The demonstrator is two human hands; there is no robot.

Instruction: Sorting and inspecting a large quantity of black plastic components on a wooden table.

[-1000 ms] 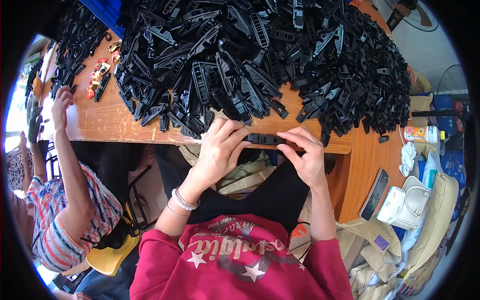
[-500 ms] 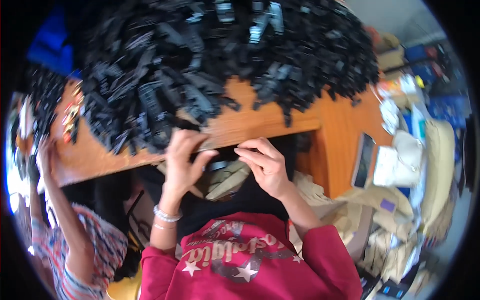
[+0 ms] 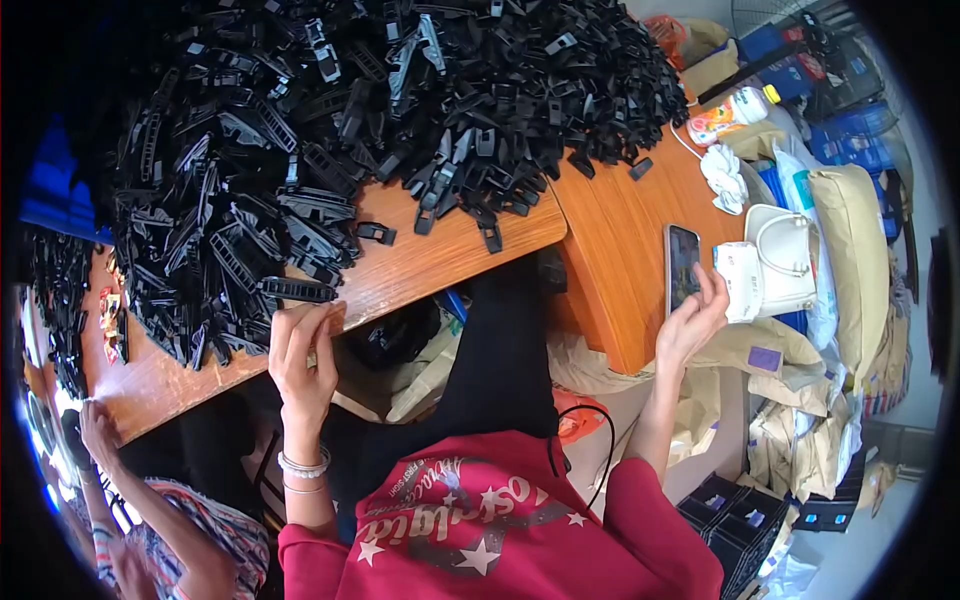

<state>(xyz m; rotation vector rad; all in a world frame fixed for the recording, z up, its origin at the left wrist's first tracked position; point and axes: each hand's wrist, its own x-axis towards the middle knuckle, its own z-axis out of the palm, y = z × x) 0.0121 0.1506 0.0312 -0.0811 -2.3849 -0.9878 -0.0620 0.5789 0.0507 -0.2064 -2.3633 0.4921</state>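
1. At your far left stands a blue bin (image 3: pixel 62 190), with a small dark pile (image 3: pixel 62 290) just below it on the table (image 3: pixel 460 250).
2. A co-worker in a striped top (image 3: pixel 215 520) sits there, one hand (image 3: pixel 100 432) at the table's near edge.
3. Red and gold wrappers (image 3: pixel 111 318) lie between that pile and the big heap (image 3: pixel 195 200) of long black pieces.
4. The black part (image 3: pixel 298 289) nearest you lies crosswise at the heap's near edge, its ladder-like side showing.
5. Your left hand (image 3: pixel 303 360) is just below this part, fingertips at its near side; you cannot tell whether the grip pinches it or only touches it. A pale beaded bracelet (image 3: pixel 303 467) circles your wrist.
6. Right of the part, a loose clip (image 3: pixel 376 233) sits on bare wood, apart from the mound (image 3: pixel 540 120) of smaller black clips.
7. Your phone (image 3: pixel 683 262) lies on the table's right section.
8. Your right hand (image 3: pixel 696 312) hangs over the phone's right edge, grip loosely spread and holding nothing visible; contact cannot be told.
9. Beside those fingers is a white pack (image 3: pixel 737 282), touching a white bag (image 3: pixel 790 285). Beyond them are a crumpled white cloth (image 3: pixel 723 180) and a yellow-capped bottle (image 3: pixel 730 115).
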